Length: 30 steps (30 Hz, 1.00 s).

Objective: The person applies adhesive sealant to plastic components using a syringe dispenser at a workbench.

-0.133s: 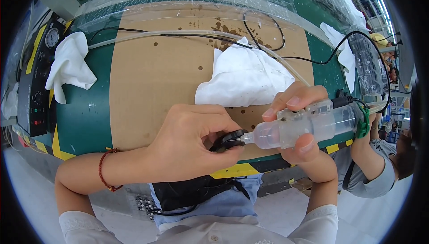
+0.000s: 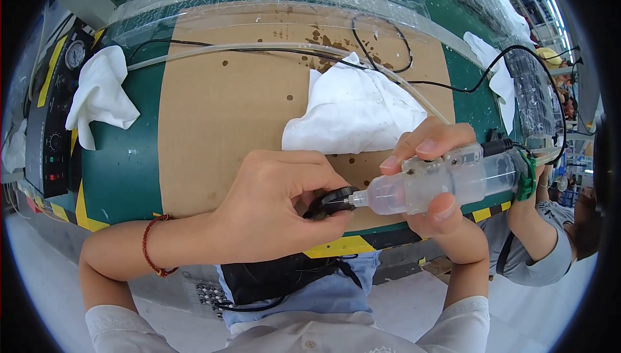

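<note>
- Nothing visibly shifts from the earlier frame; the green tabletop (image 2: 119, 181) spans the same view.
- Black cable (image 2: 517, 47), looping at upper right, could pull the work off line if it snags.
- Left hand (image 2: 278, 201), near center, pinches the black part; a slackening pinch would probably let the part twist.
- Right hand (image 2: 449, 138), right of center, is wrapped around the clear dispenser (image 2: 453, 181), digits above and below; a wrist wobble might swing its front.
- Black part (image 2: 328, 204), just below center, is largely hidden by fingers.
- Narrow tip (image 2: 358, 200) reaches the part's right end; sideways pressure could bend it or scratch the part.
</note>
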Tool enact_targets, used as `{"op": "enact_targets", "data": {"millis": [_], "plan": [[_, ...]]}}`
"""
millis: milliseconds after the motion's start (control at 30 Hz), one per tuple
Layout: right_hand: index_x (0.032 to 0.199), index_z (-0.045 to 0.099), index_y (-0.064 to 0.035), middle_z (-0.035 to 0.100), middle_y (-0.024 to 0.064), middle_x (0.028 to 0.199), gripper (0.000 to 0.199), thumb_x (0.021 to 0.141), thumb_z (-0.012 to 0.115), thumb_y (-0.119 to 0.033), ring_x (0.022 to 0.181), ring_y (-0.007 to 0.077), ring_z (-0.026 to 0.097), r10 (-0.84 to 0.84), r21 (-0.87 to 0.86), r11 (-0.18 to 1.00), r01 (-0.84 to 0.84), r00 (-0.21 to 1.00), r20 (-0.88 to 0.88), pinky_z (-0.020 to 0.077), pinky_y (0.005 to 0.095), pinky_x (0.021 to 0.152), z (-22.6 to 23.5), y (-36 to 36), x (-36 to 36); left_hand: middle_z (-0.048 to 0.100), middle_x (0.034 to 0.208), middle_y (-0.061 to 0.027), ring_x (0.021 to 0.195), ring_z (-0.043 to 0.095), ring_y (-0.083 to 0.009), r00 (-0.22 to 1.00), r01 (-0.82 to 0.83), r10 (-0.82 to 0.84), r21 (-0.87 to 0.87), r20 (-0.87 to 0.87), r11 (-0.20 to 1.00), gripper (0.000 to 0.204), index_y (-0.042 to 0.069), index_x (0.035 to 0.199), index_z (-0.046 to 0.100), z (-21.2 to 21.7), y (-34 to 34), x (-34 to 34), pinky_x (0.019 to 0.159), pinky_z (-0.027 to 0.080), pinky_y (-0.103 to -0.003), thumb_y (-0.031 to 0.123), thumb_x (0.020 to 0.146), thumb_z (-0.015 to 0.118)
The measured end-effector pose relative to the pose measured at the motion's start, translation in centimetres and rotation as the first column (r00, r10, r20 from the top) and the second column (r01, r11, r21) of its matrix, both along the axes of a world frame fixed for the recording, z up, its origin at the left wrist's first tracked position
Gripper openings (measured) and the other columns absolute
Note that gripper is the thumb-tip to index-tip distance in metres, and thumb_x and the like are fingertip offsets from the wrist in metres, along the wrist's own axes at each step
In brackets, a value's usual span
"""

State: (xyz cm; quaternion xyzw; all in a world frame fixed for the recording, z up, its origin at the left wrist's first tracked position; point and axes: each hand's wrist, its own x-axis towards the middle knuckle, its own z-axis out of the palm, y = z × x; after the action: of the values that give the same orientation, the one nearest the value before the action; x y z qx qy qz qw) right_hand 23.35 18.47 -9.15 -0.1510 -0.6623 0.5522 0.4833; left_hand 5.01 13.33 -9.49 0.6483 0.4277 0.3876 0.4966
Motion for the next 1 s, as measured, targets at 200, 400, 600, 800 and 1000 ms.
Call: {"op": "enact_targets", "data": {"millis": [200, 400, 600, 800, 1000], "plan": [[0.092, 0.041, -0.0057, 0.045, 0.0078, 0.077, 0.050, 0.070, 0.060, -0.046, 0.062, 0.0139, 0.054, -0.112, 0.024, 0.994, 0.111, 0.991, 0.070, 0.0409, 0.0199, 0.051, 0.35, -0.42, -0.61, 0.054, 0.063, 0.0003, 0.045, 0.037, -0.0027, 1.000, 0.002, -0.002, -0.004, 0.004, 1.000, 0.018, 0.001, 0.074, 0.061, 0.04, 0.05, -0.13, 0.039, 0.027, -0.017, 0.008, 0.060, 0.070], [0.093, 0.041, -0.0060, 0.045, 0.0078, 0.078, 0.051, 0.070, 0.060, -0.047, 0.063, 0.0135, 0.054, -0.104, 0.034, 0.994, 0.102, 0.991, 0.079, 0.0404, 0.0193, 0.051, 0.26, -0.39, -0.51, 0.054, 0.062, 0.0001, 0.045, 0.037, -0.0027, 1.000, 0.003, -0.003, -0.005, -0.002, 1.000, 0.018, 0.001, 0.074, 0.061, 0.04, -0.01, -0.16, 0.039, 0.027, -0.017, 0.008, 0.060, 0.070], [0.092, 0.041, -0.0068, 0.044, 0.0074, 0.078, 0.051, 0.070, 0.059, -0.048, 0.063, 0.0130, 0.053, -0.115, 0.031, 0.993, 0.113, 0.988, 0.102, 0.0399, 0.0188, 0.052, 0.34, -0.44, -0.38, 0.054, 0.062, -0.0001, 0.044, 0.037, -0.0030, 1.000, 0.004, -0.004, -0.012, 0.003, 1.000, 0.019, 0.001, 0.075, 0.061, -0.03, 0.01, -0.08, 0.039, 0.027, -0.017, 0.008, 0.060, 0.070], [0.092, 0.040, -0.0079, 0.043, 0.0065, 0.078, 0.051, 0.069, 0.060, -0.049, 0.064, 0.0125, 0.052, -0.128, -0.023, 0.991, 0.132, 0.984, 0.123, 0.0402, 0.0192, 0.053, 0.46, -0.66, -0.36, 0.053, 0.063, -0.0003, 0.046, 0.038, -0.0037, 1.000, 0.000, 0.000, -0.013, 0.004, 1.000, 0.019, 0.001, 0.075, 0.061, -0.13, -0.04, -0.06, 0.040, 0.028, -0.017, 0.008, 0.061, 0.070], [0.091, 0.040, -0.0081, 0.043, 0.0062, 0.079, 0.051, 0.069, 0.060, -0.050, 0.064, 0.0125, 0.052, -0.108, -0.011, 0.994, 0.110, 0.987, 0.120, 0.0404, 0.0195, 0.054, 0.50, -0.50, -0.27, 0.053, 0.062, -0.0004, 0.046, 0.038, -0.0040, 1.000, 0.001, -0.001, -0.032, 0.006, 0.999, 0.019, 0.001, 0.075, 0.061, 0.02, -0.05, -0.07, 0.040, 0.028, -0.018, 0.008, 0.061, 0.070]]}}
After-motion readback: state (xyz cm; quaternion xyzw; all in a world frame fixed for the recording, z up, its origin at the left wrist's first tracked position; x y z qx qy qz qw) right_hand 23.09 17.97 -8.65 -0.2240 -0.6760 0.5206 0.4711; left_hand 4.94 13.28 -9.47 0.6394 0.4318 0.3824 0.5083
